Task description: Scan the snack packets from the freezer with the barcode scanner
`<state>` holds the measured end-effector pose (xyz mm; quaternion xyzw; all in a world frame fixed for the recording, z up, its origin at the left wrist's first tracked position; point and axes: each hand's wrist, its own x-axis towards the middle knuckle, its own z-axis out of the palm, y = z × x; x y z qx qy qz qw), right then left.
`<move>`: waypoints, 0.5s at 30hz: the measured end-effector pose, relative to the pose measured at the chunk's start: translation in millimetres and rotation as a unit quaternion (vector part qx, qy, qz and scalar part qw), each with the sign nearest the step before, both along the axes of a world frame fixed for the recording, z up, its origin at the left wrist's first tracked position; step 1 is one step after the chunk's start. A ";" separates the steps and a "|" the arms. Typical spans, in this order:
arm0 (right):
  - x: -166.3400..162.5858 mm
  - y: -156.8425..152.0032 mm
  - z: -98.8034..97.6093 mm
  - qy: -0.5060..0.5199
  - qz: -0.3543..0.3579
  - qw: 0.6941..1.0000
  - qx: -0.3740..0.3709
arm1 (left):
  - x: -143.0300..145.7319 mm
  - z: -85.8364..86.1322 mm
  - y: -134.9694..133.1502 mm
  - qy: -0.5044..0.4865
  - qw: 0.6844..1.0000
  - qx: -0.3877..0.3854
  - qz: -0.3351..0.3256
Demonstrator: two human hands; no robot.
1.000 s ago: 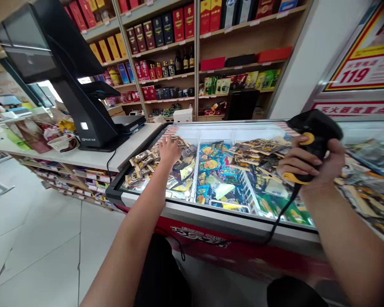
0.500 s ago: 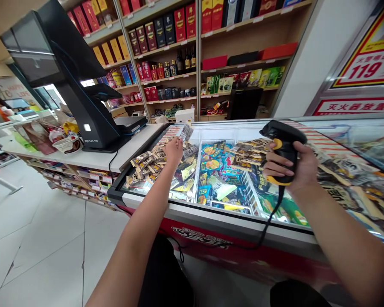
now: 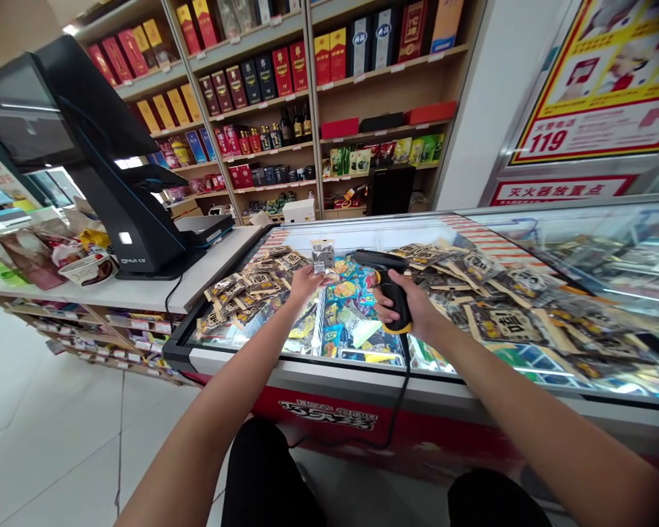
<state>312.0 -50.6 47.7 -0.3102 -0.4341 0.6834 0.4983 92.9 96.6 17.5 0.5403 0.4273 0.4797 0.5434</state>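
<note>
My left hand (image 3: 306, 282) pinches a small snack packet (image 3: 323, 256) by its lower edge, holding it up above the freezer's glass top. In my right hand (image 3: 403, 301) is a black and yellow barcode scanner (image 3: 383, 260), fingers wrapped round its handle. The scanner's head points left toward the packet, with a gap between them. Its cord (image 3: 405, 373) hangs down over the freezer front. One pile of similar packets (image 3: 252, 285) lies to the left on the glass; another heap of packets (image 3: 488, 293) spreads out to the right.
A chest freezer (image 3: 329, 369) holds bagged goods under its glass. Left of it stands a counter (image 3: 198, 271) with a black checkout terminal (image 3: 104, 183) and a white bowl (image 3: 88, 269). Shelves (image 3: 263, 106) of boxes and bottles line the back. Posters (image 3: 587, 110) hang at right.
The scanner in my right hand has moved left, close to the packet. My left hand has turned the packet upright and brought it slightly toward the scanner. The view has shifted right.
</note>
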 end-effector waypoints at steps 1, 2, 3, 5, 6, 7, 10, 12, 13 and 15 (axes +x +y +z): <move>-1.7 -0.6 0.8 0.006 -0.007 1.000 0.004 | 0.5 -0.2 -0.1 0.010 1.000 0.009 -0.007; -2.6 -1.3 1.7 0.015 -0.015 1.000 0.008 | 0.9 0.0 -0.6 0.020 1.000 0.015 -0.013; -2.9 -2.1 2.5 0.023 -0.020 0.999 0.013 | 1.3 0.3 -1.2 0.033 0.999 0.020 -0.017; -2.3 -3.6 3.5 0.034 -0.024 0.999 0.018 | 1.6 1.7 -2.8 0.059 0.998 0.024 -0.023; -1.7 -4.1 3.5 0.037 -0.025 0.999 0.019 | 1.5 2.4 -3.5 0.070 0.997 0.025 -0.026; -1.0 -4.5 3.3 0.038 -0.024 0.999 0.018 | 1.3 3.1 -4.0 0.078 0.996 0.026 -0.028; 0.5 -4.4 1.7 0.033 -0.020 0.999 0.014 | 0.4 4.3 -4.1 0.088 0.996 0.025 -0.025; 0.6 -3.9 0.6 0.033 -0.017 0.999 0.012 | 0.0 4.2 -3.6 0.092 0.995 0.025 -0.021; 0.5 -3.8 0.3 0.033 -0.017 0.999 0.010 | -0.1 4.0 -3.4 0.093 0.995 0.025 -0.019; 0.5 -3.9 1.0 0.035 -0.015 0.999 0.008 | -0.1 3.5 -3.4 0.094 0.995 0.027 -0.016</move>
